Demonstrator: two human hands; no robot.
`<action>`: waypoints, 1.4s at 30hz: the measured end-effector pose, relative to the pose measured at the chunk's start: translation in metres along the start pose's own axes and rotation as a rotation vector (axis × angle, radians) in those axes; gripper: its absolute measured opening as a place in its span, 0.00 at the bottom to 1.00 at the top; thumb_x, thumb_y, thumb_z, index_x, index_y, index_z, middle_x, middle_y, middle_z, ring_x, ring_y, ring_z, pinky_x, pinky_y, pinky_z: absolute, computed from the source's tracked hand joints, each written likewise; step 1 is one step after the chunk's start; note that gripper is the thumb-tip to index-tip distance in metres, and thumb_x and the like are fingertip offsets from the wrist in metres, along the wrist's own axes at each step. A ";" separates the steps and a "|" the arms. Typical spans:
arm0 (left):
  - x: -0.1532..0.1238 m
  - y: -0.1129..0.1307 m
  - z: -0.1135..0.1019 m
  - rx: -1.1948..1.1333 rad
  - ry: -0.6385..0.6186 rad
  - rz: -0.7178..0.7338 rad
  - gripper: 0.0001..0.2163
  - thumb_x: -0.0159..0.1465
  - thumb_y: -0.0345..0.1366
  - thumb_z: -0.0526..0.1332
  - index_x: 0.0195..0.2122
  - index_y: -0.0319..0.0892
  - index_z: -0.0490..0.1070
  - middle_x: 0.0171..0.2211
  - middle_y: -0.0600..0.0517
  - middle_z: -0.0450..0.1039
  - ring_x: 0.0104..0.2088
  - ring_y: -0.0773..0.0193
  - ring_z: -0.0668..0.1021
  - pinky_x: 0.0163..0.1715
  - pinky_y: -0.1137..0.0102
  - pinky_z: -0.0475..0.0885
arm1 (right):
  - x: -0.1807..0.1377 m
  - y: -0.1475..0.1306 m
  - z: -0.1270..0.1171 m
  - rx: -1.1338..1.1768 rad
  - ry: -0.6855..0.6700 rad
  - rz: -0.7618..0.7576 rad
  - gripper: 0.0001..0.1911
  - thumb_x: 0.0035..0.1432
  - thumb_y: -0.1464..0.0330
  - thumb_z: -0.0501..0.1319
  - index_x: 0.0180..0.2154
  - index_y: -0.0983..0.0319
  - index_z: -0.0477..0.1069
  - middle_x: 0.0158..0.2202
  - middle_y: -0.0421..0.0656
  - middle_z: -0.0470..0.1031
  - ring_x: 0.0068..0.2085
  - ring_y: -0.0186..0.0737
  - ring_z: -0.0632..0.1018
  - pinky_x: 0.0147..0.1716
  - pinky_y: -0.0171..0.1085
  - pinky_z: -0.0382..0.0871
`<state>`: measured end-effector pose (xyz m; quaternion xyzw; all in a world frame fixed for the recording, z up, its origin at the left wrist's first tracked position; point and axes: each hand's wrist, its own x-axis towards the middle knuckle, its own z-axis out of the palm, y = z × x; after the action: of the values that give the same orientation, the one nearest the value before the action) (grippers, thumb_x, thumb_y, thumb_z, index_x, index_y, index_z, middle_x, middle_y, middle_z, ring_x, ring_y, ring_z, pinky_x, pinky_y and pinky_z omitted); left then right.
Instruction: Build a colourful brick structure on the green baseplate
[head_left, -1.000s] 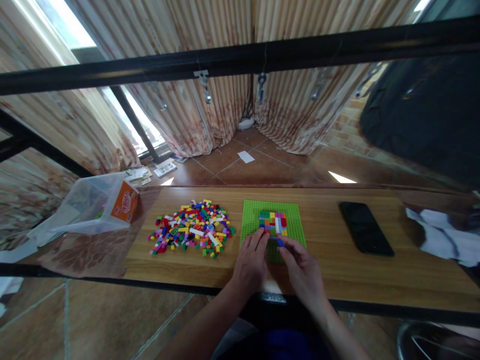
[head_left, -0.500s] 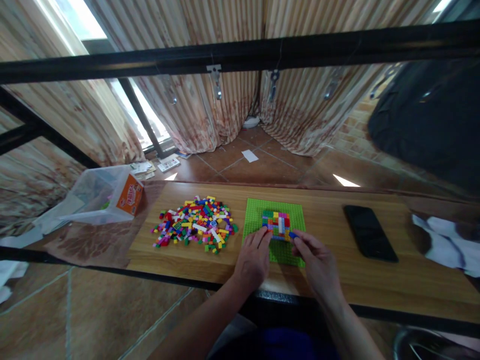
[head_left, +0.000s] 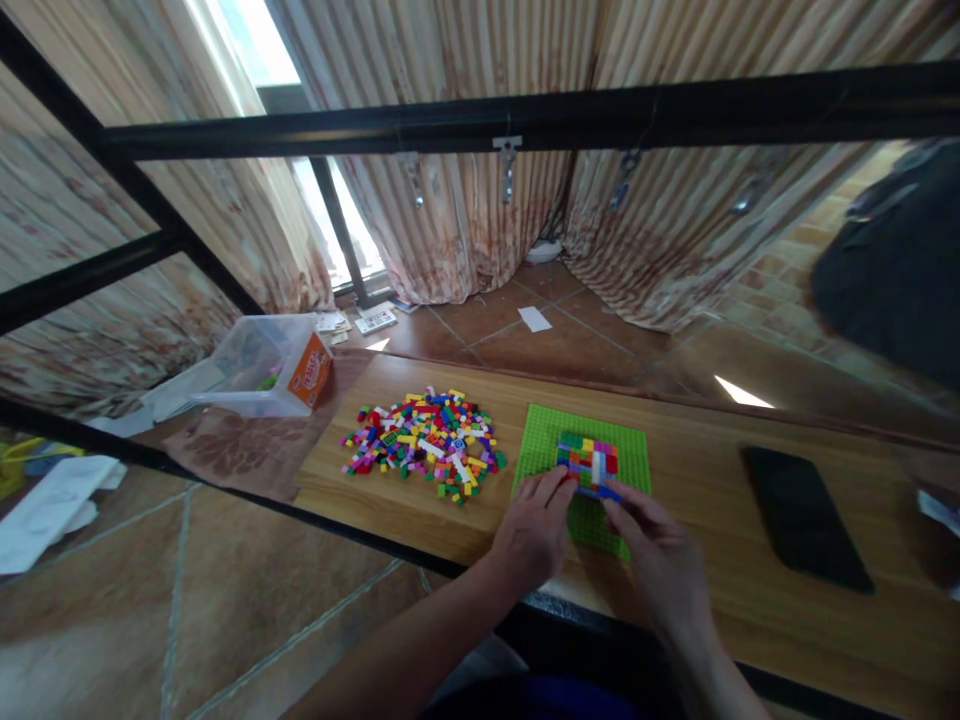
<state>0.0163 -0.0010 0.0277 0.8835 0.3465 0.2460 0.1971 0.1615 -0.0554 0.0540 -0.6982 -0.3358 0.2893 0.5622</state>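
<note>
On the wooden table lies a green baseplate (head_left: 541, 432) carrying a flat block of multicoloured building bricks (head_left: 586, 452), with a white brick (head_left: 598, 468) standing out on it. My right hand (head_left: 664, 555) pinches a blue brick (head_left: 610, 490) against the block's lower right corner. My left hand (head_left: 532, 530) rests over the plate's left part, fingers close together, its fingertips at the block's lower left edge beside a red brick. Whether those fingers hold a brick is hidden. Left of the plate spreads a pile of loose bricks (head_left: 427, 440).
A black phone (head_left: 806, 518) lies on the table to the right. A clear plastic box (head_left: 247, 402) with an orange label stands beyond the table's left end. A black metal bar (head_left: 450, 128) crosses above, with clips hanging from it. Curtains hang behind.
My view has turned and tilted, so the scene sits further right and slanted. Both hands stay at the brick block. The blue brick remains in my right fingers, close to the block's corner.
</note>
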 end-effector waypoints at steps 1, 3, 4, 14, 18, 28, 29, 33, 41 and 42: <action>0.000 0.000 0.000 -0.002 0.000 -0.001 0.21 0.65 0.30 0.52 0.60 0.36 0.62 0.62 0.42 0.62 0.56 0.53 0.69 0.58 0.57 0.66 | -0.001 -0.003 0.002 -0.029 -0.021 -0.014 0.18 0.49 0.57 0.66 0.40 0.59 0.79 0.35 0.45 0.81 0.33 0.39 0.78 0.36 0.41 0.75; 0.000 0.000 0.001 -0.003 0.004 0.003 0.20 0.65 0.30 0.52 0.59 0.37 0.62 0.62 0.42 0.62 0.56 0.54 0.69 0.58 0.58 0.67 | -0.001 -0.008 0.007 -0.082 -0.085 -0.059 0.19 0.52 0.55 0.64 0.41 0.59 0.79 0.37 0.45 0.81 0.33 0.39 0.79 0.37 0.41 0.75; 0.000 0.000 0.002 -0.003 0.006 0.004 0.20 0.65 0.30 0.52 0.59 0.37 0.63 0.62 0.42 0.63 0.56 0.54 0.69 0.58 0.58 0.67 | -0.001 -0.010 0.009 -0.106 -0.120 -0.086 0.19 0.54 0.55 0.62 0.42 0.59 0.78 0.38 0.46 0.81 0.33 0.39 0.79 0.37 0.41 0.76; -0.001 0.000 0.005 -0.030 0.024 0.011 0.21 0.64 0.31 0.53 0.59 0.38 0.61 0.61 0.42 0.63 0.57 0.53 0.70 0.57 0.57 0.68 | 0.008 -0.014 0.003 -0.390 -0.159 -0.255 0.20 0.60 0.53 0.56 0.44 0.58 0.75 0.38 0.46 0.81 0.35 0.43 0.81 0.34 0.38 0.74; -0.005 0.003 -0.001 -0.099 0.141 -0.002 0.19 0.66 0.31 0.51 0.59 0.39 0.61 0.60 0.41 0.64 0.58 0.56 0.69 0.57 0.59 0.69 | 0.009 -0.013 0.005 -0.420 -0.165 -0.267 0.19 0.60 0.52 0.57 0.44 0.57 0.76 0.41 0.44 0.81 0.38 0.43 0.81 0.39 0.40 0.74; -0.001 -0.067 -0.089 0.239 0.319 -0.447 0.11 0.62 0.32 0.60 0.46 0.42 0.72 0.43 0.46 0.74 0.45 0.54 0.74 0.49 0.57 0.70 | -0.007 -0.016 0.048 -0.434 -0.273 -0.496 0.13 0.64 0.60 0.55 0.40 0.59 0.77 0.40 0.45 0.78 0.42 0.40 0.77 0.45 0.40 0.69; 0.001 -0.073 -0.092 0.286 0.260 -0.467 0.10 0.62 0.32 0.61 0.44 0.41 0.73 0.42 0.47 0.75 0.44 0.54 0.74 0.49 0.57 0.69 | -0.010 -0.017 0.057 -0.462 -0.319 -0.512 0.13 0.65 0.62 0.54 0.41 0.59 0.76 0.39 0.45 0.78 0.41 0.40 0.77 0.44 0.40 0.69; 0.006 -0.076 -0.095 0.412 0.093 -0.517 0.09 0.62 0.34 0.60 0.44 0.43 0.74 0.41 0.47 0.76 0.45 0.53 0.75 0.48 0.59 0.68 | -0.015 -0.012 0.087 -0.605 -0.429 -0.574 0.13 0.66 0.67 0.52 0.38 0.59 0.76 0.36 0.44 0.77 0.39 0.39 0.75 0.41 0.38 0.67; 0.010 -0.077 -0.098 0.437 0.093 -0.517 0.09 0.64 0.31 0.57 0.42 0.42 0.75 0.39 0.46 0.77 0.43 0.53 0.77 0.45 0.61 0.69 | -0.008 0.000 0.110 -0.793 -0.397 -0.670 0.10 0.64 0.70 0.55 0.34 0.59 0.75 0.33 0.43 0.75 0.37 0.40 0.73 0.39 0.37 0.63; 0.009 -0.077 -0.098 0.405 0.115 -0.509 0.09 0.64 0.31 0.57 0.42 0.42 0.75 0.39 0.46 0.77 0.42 0.53 0.77 0.45 0.61 0.70 | -0.008 0.000 0.112 -0.803 -0.395 -0.670 0.10 0.64 0.70 0.55 0.34 0.59 0.75 0.32 0.43 0.74 0.37 0.40 0.73 0.39 0.37 0.63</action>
<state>-0.0738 0.0756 0.0685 0.7745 0.6085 0.1646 0.0526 0.0696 0.0042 0.0316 -0.6450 -0.7223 0.0696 0.2396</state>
